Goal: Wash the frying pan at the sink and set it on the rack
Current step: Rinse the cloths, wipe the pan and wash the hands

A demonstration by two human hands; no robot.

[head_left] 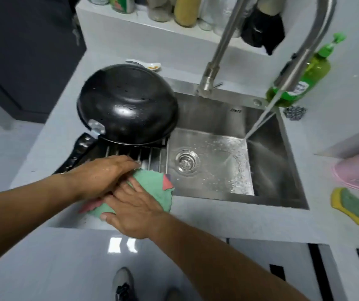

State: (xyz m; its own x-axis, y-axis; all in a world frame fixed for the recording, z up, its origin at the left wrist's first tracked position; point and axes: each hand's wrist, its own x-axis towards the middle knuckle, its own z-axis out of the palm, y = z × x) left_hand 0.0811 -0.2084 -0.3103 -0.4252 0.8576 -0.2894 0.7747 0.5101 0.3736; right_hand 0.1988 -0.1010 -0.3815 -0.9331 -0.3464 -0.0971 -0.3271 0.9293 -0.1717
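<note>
Frying pan [128, 103] inverted on the rack [150, 156], at the left end of the sink [267, 166].

Handle points toward the near left. Left hand [106, 177] and right hand [135, 210] both lie on a green cloth [152, 192] at the sink's front edge, fingers fairly straight and pressing down, overlapping each other. Water runs from the faucet [291, 68] into the basin. A sponge [351, 206] lies on the counter to the right.

A pale grey desk [228, 222] meets a white raised ledge [152, 38] lined with jars, a dark cabinet [22, 51] at left, glossy white floor [65, 257] below
</note>
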